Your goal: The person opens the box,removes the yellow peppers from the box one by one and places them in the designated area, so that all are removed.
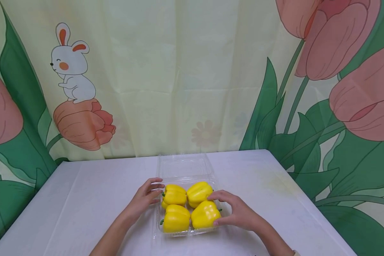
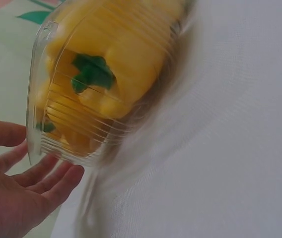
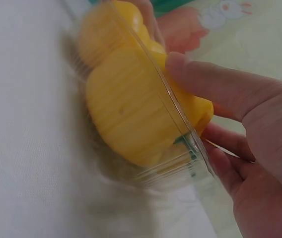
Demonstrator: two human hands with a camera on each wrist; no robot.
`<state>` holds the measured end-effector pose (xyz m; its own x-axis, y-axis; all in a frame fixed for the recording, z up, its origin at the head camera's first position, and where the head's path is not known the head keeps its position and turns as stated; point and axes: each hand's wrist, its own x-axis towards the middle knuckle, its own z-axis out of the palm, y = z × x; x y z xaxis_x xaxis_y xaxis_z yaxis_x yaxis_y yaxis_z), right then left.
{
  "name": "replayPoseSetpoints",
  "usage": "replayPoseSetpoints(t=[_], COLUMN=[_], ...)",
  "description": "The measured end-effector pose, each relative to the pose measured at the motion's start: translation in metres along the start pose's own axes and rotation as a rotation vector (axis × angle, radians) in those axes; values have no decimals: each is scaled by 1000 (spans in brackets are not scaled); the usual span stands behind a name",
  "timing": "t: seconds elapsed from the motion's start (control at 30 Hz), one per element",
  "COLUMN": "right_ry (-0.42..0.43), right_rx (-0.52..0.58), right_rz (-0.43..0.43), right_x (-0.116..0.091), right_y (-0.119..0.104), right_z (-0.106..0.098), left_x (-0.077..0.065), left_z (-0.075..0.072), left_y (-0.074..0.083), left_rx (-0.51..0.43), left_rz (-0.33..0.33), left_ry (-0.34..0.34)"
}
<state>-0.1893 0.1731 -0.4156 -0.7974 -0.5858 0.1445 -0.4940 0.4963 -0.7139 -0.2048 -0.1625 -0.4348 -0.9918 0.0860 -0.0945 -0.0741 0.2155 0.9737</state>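
A clear plastic clamshell container (image 1: 192, 232) holds several yellow bell peppers. My right hand (image 1: 238, 211) is at the container's right side, gripping the front-right bell pepper (image 1: 205, 215) between thumb and fingers. In the right wrist view, the thumb presses on that pepper (image 3: 126, 109) above the clear rim. On the left side, my left hand (image 1: 144, 199) has its fingers spread along the container wall, near the back-left pepper (image 1: 175, 195). The left wrist view shows those fingertips at the ribbed corner, with green-stemmed peppers (image 2: 131, 64) behind the plastic.
The container's transparent lid (image 1: 185, 165) lies folded back toward the far table edge. A white cloth covers the table (image 1: 99, 199). Behind it hangs a curtain (image 1: 179, 71) printed with tulips and a white rabbit.
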Motion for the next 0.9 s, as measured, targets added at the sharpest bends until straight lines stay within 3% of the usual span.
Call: replayPoseSetpoints(t=[0.9], right_ry=[-15], right_rx=[-55], right_rz=[59], right_x=[-1], right_y=[-3], right_z=[1], left_x=[2], left_z=[3], left_y=[-3], left_rx=[-26], left_rz=[-16], left_ry=[-4])
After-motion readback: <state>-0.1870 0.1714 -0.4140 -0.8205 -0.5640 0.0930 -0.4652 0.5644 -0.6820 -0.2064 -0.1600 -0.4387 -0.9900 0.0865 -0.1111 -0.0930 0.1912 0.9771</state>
